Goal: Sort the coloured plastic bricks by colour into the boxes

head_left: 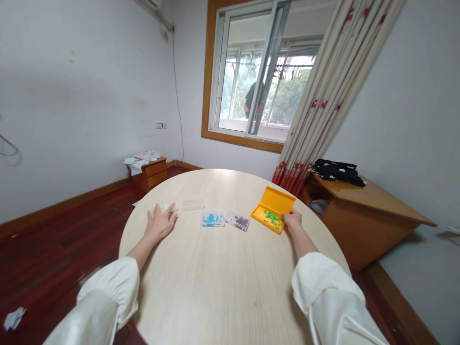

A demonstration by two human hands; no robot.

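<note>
My left hand (pixel 160 224) rests near the table's left edge, its fingers spread beside a small clear, whitish item (pixel 169 208) that they partly hide. At the right, my right hand (pixel 293 219) has its fingers closed on the right edge of a yellow hinged case (pixel 278 195). The case lies with its lid up, and small green pieces (pixel 273 218) are scattered in its base. Between my hands sit a clear box with blue pieces (pixel 212 219), a clear box with dark pieces (pixel 237 221) and another clear box with a little yellow in it (pixel 193 204).
Everything sits on a round pale wooden table (pixel 219 282). A low drawer unit (pixel 154 173) with papers stands behind left. To the right is a brown desk (pixel 373 206) bearing folded black cloth (pixel 338 171). A person (pixel 250 98) shows beyond the window.
</note>
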